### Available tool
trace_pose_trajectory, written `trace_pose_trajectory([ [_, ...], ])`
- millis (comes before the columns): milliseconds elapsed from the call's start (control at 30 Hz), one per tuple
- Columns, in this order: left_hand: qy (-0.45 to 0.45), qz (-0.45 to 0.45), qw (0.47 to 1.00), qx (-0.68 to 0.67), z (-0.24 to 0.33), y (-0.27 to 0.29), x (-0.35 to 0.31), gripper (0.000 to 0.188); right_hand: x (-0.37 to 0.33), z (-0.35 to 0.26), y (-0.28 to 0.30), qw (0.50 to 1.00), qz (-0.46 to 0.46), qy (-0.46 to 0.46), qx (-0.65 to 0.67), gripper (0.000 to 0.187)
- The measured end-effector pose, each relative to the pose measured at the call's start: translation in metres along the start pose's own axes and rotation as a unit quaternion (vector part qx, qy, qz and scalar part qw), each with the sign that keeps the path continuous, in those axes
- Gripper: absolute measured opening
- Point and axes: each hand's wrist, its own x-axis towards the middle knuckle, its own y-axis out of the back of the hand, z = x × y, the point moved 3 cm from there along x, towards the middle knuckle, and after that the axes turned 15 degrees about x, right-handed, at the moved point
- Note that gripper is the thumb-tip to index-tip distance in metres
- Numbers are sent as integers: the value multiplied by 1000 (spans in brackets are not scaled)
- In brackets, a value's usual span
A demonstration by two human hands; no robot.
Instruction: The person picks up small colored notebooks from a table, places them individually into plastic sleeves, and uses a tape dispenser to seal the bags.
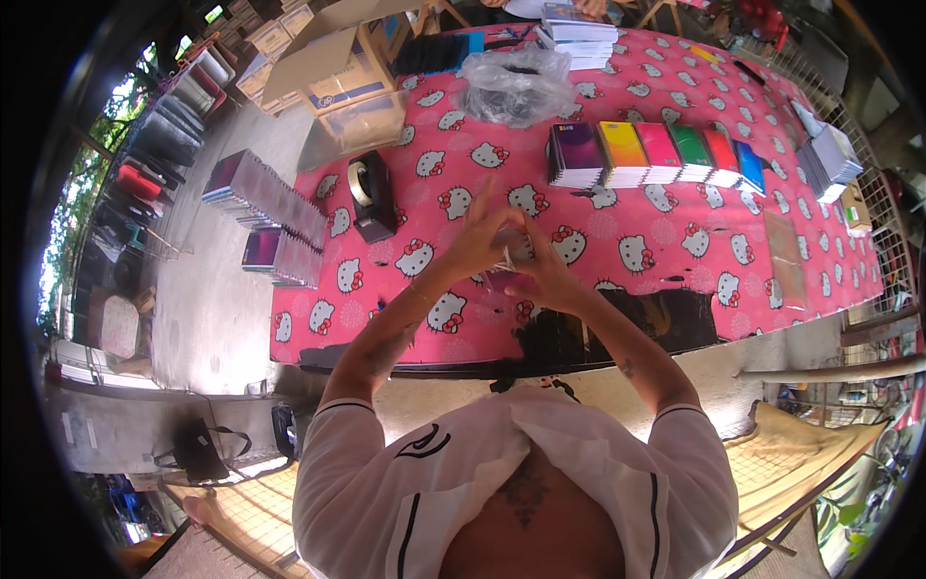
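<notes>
My left hand (482, 237) and my right hand (546, 274) meet above the pink cartoon-cat tablecloth (588, 275), near the table's front edge. A thin, see-through piece of plastic (505, 261) with whitish glints shows between them; its full shape is hard to make out. Both hands are closed around it, fingers bent toward one another. Left of my hands stands a black tape dispenser (374, 201) with a roll of tape. Beyond my right hand lies a row of notebook stacks (644, 154) in purple, yellow, pink, green, red and blue.
Wrapped notebook stacks (280, 207) stand at the table's left edge. An open cardboard box (333, 82) is at the far left. Crumpled clear plastic (516, 85) lies at the back, near another person's hands (588, 6). More booklets (828, 159) sit at the right edge.
</notes>
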Motion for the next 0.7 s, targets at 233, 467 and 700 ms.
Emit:
trace_pose_trajectory([
  [233,216,-55,904,-364,-25,-2,-41,67,30,6,22,956,192,9,223,31],
  [467,230,-74,910,-337,-31,-11,-53,52,57,51,13,912,-83,-221,335,49],
  [700,-57,44,979,190,40,30,-58,34,18,8,18,993,6,114,28,38],
])
